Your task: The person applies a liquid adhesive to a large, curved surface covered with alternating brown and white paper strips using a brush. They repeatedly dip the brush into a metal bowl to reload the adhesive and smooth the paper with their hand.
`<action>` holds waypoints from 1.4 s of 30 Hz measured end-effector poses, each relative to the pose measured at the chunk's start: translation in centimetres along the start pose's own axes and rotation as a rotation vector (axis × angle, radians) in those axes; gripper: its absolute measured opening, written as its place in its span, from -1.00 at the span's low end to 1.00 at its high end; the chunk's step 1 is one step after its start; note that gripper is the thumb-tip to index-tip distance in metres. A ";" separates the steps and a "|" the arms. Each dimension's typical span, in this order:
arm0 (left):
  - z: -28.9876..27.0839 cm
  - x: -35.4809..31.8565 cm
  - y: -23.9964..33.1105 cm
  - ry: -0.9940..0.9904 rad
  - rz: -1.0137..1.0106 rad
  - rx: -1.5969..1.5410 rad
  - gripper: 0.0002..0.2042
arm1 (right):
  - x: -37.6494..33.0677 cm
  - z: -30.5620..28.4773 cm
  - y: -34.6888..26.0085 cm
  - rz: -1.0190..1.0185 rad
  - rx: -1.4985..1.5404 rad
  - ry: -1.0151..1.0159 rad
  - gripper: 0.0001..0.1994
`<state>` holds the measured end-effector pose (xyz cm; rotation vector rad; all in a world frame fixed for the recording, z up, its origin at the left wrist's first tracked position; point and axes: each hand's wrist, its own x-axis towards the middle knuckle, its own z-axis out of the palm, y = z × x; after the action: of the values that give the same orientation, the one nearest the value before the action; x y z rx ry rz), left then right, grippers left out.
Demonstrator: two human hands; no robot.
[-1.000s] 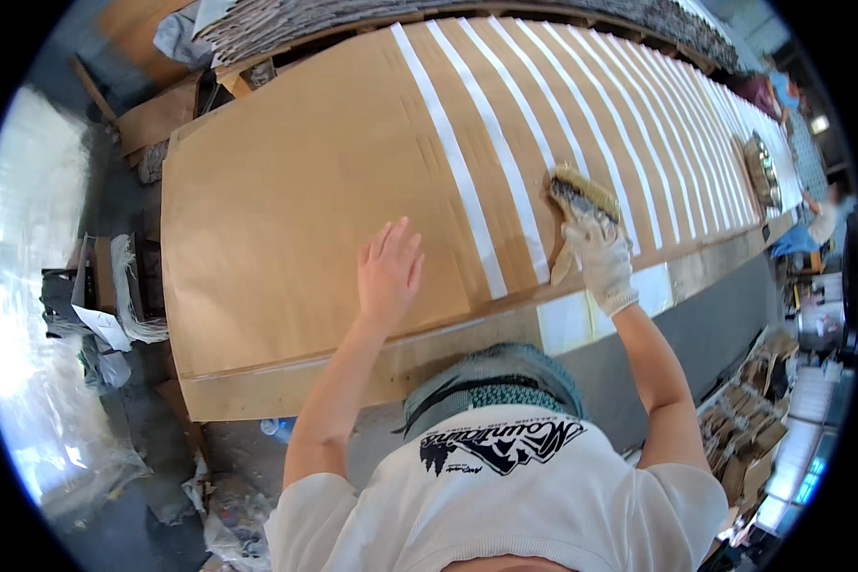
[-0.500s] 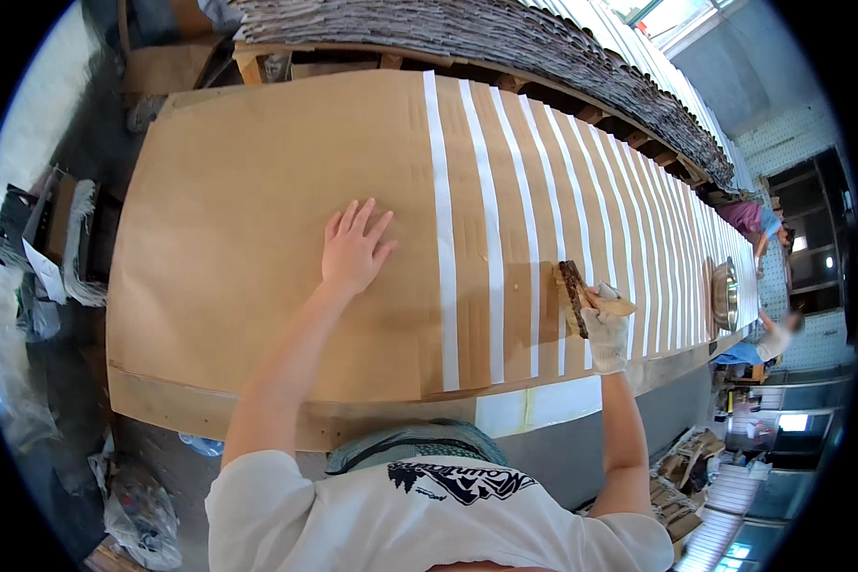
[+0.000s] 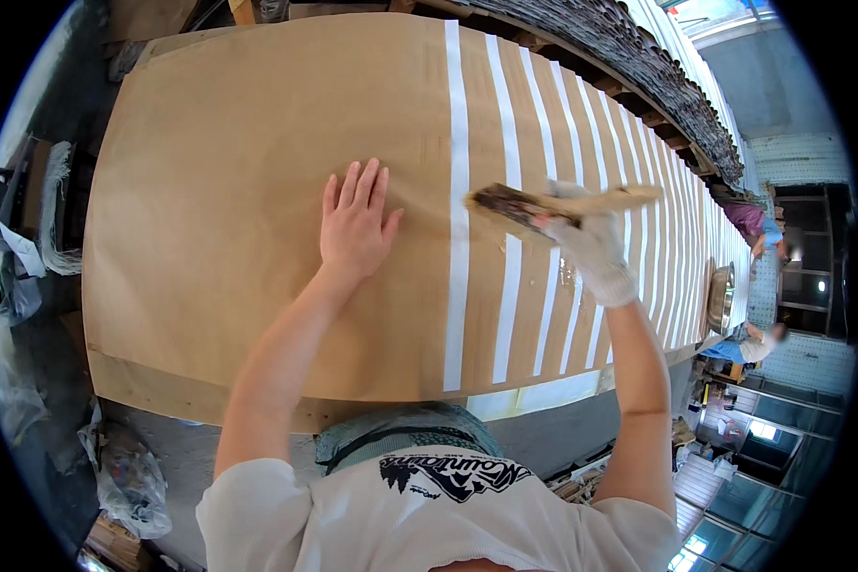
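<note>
My bare left hand (image 3: 355,221) lies flat on the brown paper (image 3: 219,210), fingers stretched out, left of the first white stripe. My right hand (image 3: 589,250), in a white work glove, grips a wide brush (image 3: 515,206) by its wooden handle. The brush is a little blurred, its dark bristle end pointing left over the second white stripe. Whether the bristles touch the paper I cannot tell. White strips (image 3: 458,210) alternate with brown bands where the sheets overlap in steps toward the right. Small wet-looking blobs (image 3: 567,272) show just below the gloved hand.
A metal basin (image 3: 721,297) sits on the far right of the stack. Behind the table is a long pile of layered grey sheets (image 3: 629,67). Two people (image 3: 744,345) are at the far right. A clear plastic bag (image 3: 129,477) lies on the floor at lower left.
My right hand has carried the brush up and to the left, and turned it so the handle points right. My left hand stays flat on the paper. The whole view has shifted slightly.
</note>
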<state>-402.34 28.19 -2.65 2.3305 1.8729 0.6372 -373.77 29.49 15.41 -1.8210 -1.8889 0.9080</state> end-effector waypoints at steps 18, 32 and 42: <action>-0.4 0.7 -0.1 -0.115 -0.012 -0.020 -0.31 | 18.2 8.5 1.4 -0.235 -0.798 0.258 -0.54; -0.6 1.4 0.0 -0.161 -0.007 -0.061 -0.28 | 33.1 8.0 0.0 -0.024 -0.757 0.228 -0.62; -0.5 1.6 0.0 -0.198 -0.017 -0.052 -0.24 | 39.0 8.4 1.8 -0.230 -0.715 0.315 -0.62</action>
<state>-402.23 29.58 -1.77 2.2502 1.7669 0.4295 -381.93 66.01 1.42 -1.8821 -2.3036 -0.1680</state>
